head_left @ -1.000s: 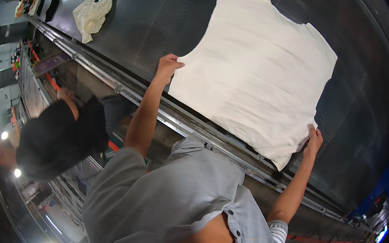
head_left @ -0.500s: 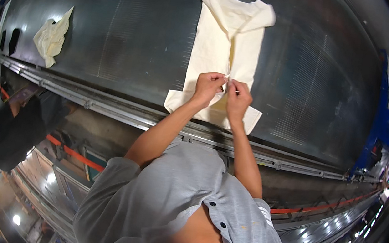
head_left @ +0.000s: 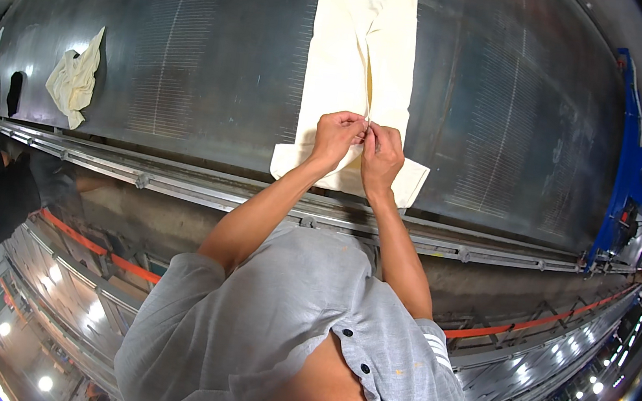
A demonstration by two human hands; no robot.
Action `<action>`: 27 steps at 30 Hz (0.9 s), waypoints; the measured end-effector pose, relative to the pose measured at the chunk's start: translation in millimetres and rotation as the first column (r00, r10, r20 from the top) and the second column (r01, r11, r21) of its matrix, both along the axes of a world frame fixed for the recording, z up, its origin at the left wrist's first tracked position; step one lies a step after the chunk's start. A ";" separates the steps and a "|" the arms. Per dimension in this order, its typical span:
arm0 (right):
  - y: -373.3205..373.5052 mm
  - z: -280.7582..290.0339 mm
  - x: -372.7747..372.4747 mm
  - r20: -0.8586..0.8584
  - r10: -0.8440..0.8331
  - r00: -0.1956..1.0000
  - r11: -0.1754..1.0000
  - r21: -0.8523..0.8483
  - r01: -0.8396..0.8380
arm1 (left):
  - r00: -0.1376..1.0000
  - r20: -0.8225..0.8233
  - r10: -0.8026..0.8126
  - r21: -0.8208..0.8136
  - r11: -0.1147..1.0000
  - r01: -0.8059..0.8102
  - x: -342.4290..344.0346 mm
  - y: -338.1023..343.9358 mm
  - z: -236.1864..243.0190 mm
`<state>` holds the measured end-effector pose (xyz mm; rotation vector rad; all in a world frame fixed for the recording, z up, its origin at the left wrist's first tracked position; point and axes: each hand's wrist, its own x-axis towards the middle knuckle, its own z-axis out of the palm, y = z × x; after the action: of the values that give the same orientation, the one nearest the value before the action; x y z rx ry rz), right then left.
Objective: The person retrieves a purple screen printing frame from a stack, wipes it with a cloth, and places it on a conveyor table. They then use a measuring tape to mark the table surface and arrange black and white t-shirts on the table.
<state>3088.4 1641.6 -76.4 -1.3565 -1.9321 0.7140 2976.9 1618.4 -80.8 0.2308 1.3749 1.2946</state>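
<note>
A cream garment [head_left: 338,52] lies spread on the dark table, with a long slit down its middle. Its wider end, with a part jutting out at each side, is nearest me. Along the near part of the slit my left hand [head_left: 336,140] pinches one edge of the cloth between thumb and fingers. Close against it, my right hand [head_left: 382,160] has its fingers closed on the other edge. The fingertips of both hands almost meet, and exactly what lies between them is too small to make out.
A crumpled cream cloth [head_left: 74,84] and dark flat pieces [head_left: 14,93] lie toward the table's left end. A metal rail [head_left: 250,195] runs along the near edge. At the right stands a blue machine part [head_left: 634,173]. A person in black [head_left: 0,200] is at the far left.
The garment's far end, bunched and folded over before, now lies flatter and straighter. Both hands stay at the slit, the right one drawn closer to the left. The whole view has shifted slightly.
</note>
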 end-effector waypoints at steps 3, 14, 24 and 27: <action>-0.3 -0.4 -0.1 0.030 0.021 0.999 0.999 0.041 -0.022 | 1.000 0.026 0.004 -0.001 1.000 -0.004 -0.2 -0.6 -2.6; 1.4 -6.7 -0.4 0.114 0.079 0.990 0.987 0.134 -0.094 | 0.995 -0.096 0.018 0.016 1.000 -0.016 1.1 2.9 -0.2; 15.6 -4.3 -4.9 0.232 0.021 0.973 0.999 0.029 -0.028 | 0.919 -0.382 0.096 0.085 0.994 -0.069 12.8 11.4 -14.4; 25.2 17.6 4.5 -0.223 -0.001 0.975 0.961 -0.270 -0.060 | 0.903 -0.352 0.246 0.101 0.969 -0.224 -10.3 33.1 -35.0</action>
<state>3092.9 1666.8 -58.8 -1.3464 -1.7257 1.1339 2966.6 1651.5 -115.8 0.3675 1.7207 1.5495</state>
